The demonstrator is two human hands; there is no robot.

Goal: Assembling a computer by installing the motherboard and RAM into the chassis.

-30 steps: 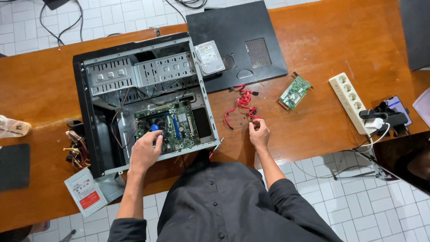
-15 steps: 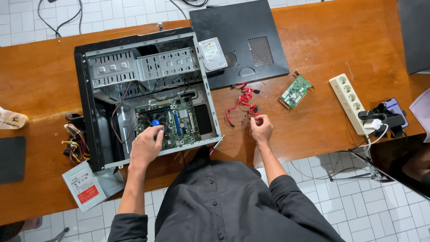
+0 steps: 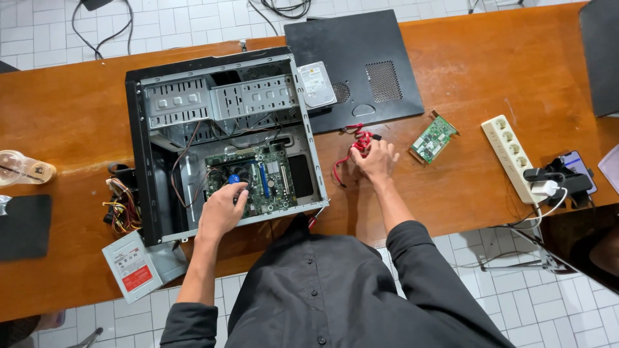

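An open computer case (image 3: 155, 145) lies on its side on a wooden table (image 3: 483, 84). My left hand (image 3: 221, 211) reaches into it, fingers resting on the green motherboard (image 3: 274, 177) beside the blue-capped cooler (image 3: 237, 178). To the right of the case, my right hand (image 3: 374, 161) closes on a bundle of red cables (image 3: 353, 148) lying on the table. A silver hard drive (image 3: 316, 84) sits at the case's top right corner, on the black side panel (image 3: 358, 61).
A green expansion card (image 3: 433, 138) lies right of my right hand. A white power strip (image 3: 510, 156) with plugged adapters and a phone (image 3: 577, 169) is further right. A power supply (image 3: 138, 264) with loose wires hangs at the front left edge. A glass (image 3: 26, 169) stands far left.
My right hand has moved up the table from the front edge onto the red cables. My left hand stays on the motherboard, shifted slightly. The view has tilted a little.
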